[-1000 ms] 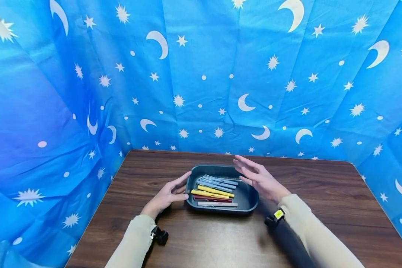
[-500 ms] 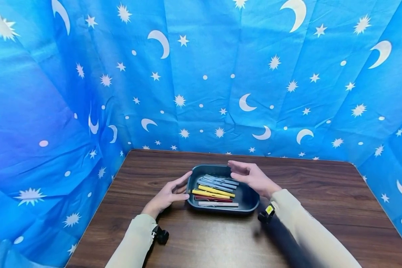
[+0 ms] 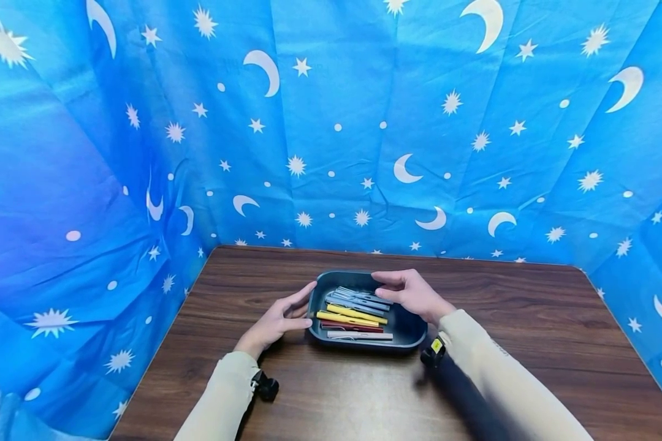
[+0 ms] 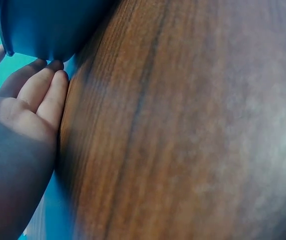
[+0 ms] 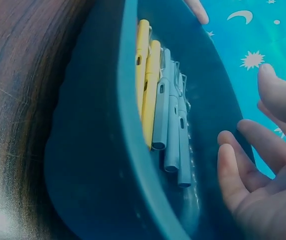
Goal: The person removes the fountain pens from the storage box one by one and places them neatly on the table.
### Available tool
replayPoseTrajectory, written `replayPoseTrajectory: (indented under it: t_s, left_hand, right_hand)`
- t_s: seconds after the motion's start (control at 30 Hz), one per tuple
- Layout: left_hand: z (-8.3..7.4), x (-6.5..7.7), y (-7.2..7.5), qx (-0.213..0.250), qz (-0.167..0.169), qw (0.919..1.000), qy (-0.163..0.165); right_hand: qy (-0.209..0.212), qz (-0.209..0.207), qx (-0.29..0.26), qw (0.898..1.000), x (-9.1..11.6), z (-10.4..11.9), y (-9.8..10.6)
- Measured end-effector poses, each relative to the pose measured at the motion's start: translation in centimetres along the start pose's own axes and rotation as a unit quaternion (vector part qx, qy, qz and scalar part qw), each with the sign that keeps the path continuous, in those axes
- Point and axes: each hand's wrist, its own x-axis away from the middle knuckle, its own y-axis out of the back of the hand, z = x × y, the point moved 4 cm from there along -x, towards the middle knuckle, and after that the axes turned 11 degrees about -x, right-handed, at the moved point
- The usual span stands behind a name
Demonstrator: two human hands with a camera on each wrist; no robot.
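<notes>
A dark blue-green tray (image 3: 410,327) with rounded corners holds several capped pens with metal clips. At its far side lie blue-grey pens (image 3: 358,304), then two yellow pens (image 3: 355,315), a dark red pen (image 3: 353,327) and a pale silver pen (image 3: 361,336) nearest the front. My left hand (image 3: 278,318) rests against the tray's left end, thumb and fingers spread; its fingertips (image 4: 58,76) meet the outer wall in the left wrist view. Over the tray's far right part, my right hand (image 3: 414,294) has thumb and fingers apart. Nothing shows between its fingers in the right wrist view, beside the blue-grey pens (image 5: 173,120).
The tray stands on a dark wood-grain table (image 3: 243,275). A blue cloth (image 3: 336,153) printed with moons and stars hangs behind the table and along both sides. Each wrist carries a small black camera (image 3: 265,386).
My right hand has moved left and slightly down over the tray, its thumb and fingers drawing a little closer. My left hand, the tray and the pens have stayed in place.
</notes>
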Motion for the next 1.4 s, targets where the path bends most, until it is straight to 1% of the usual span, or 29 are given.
replayPoseTrajectory:
  t_s: [0.27,0.43,0.6,0.73,0.9,1.07,1.23,1.4]
  left_hand:
    - [-0.2,0.2,-0.1,0.002,-0.003,1.0000,0.001]
    - [-0.1,0.1,-0.1,-0.003,-0.006,1.0000,0.007]
    - [0.1,0.1,0.0,-0.005,-0.008,0.9998,0.016]
    - [0.0,0.2,0.0,-0.004,-0.009,0.9998,0.019]
    - [-0.2,0.3,-0.1,-0.005,-0.009,0.9997,0.023]
    - [-0.1,0.3,-0.1,-0.005,-0.009,0.9996,0.028]
    - [0.0,0.3,0.0,-0.006,-0.010,0.9995,0.030]
    - [-0.1,0.3,-0.1,-0.005,-0.011,0.9994,0.031]
  right_hand:
    - [-0.003,-0.007,0.058,0.998,-0.2,0.0,-0.9]
    - [-0.002,-0.013,0.072,0.997,-0.3,-0.2,-1.3]
    - [-0.015,-0.028,0.083,0.996,-0.4,-0.5,-1.4]
    - [-0.018,-0.042,0.104,0.994,-0.7,-0.8,-1.6]
    - [-0.025,-0.053,0.145,0.988,-0.9,-1.0,-1.9]
    - [-0.045,-0.072,0.155,0.984,-0.9,-1.2,-2.2]
    - [-0.048,-0.086,0.167,0.981,-1.1,-1.2,-2.3]
    - [-0.043,-0.101,0.189,0.976,-1.3,-1.4,-2.5]
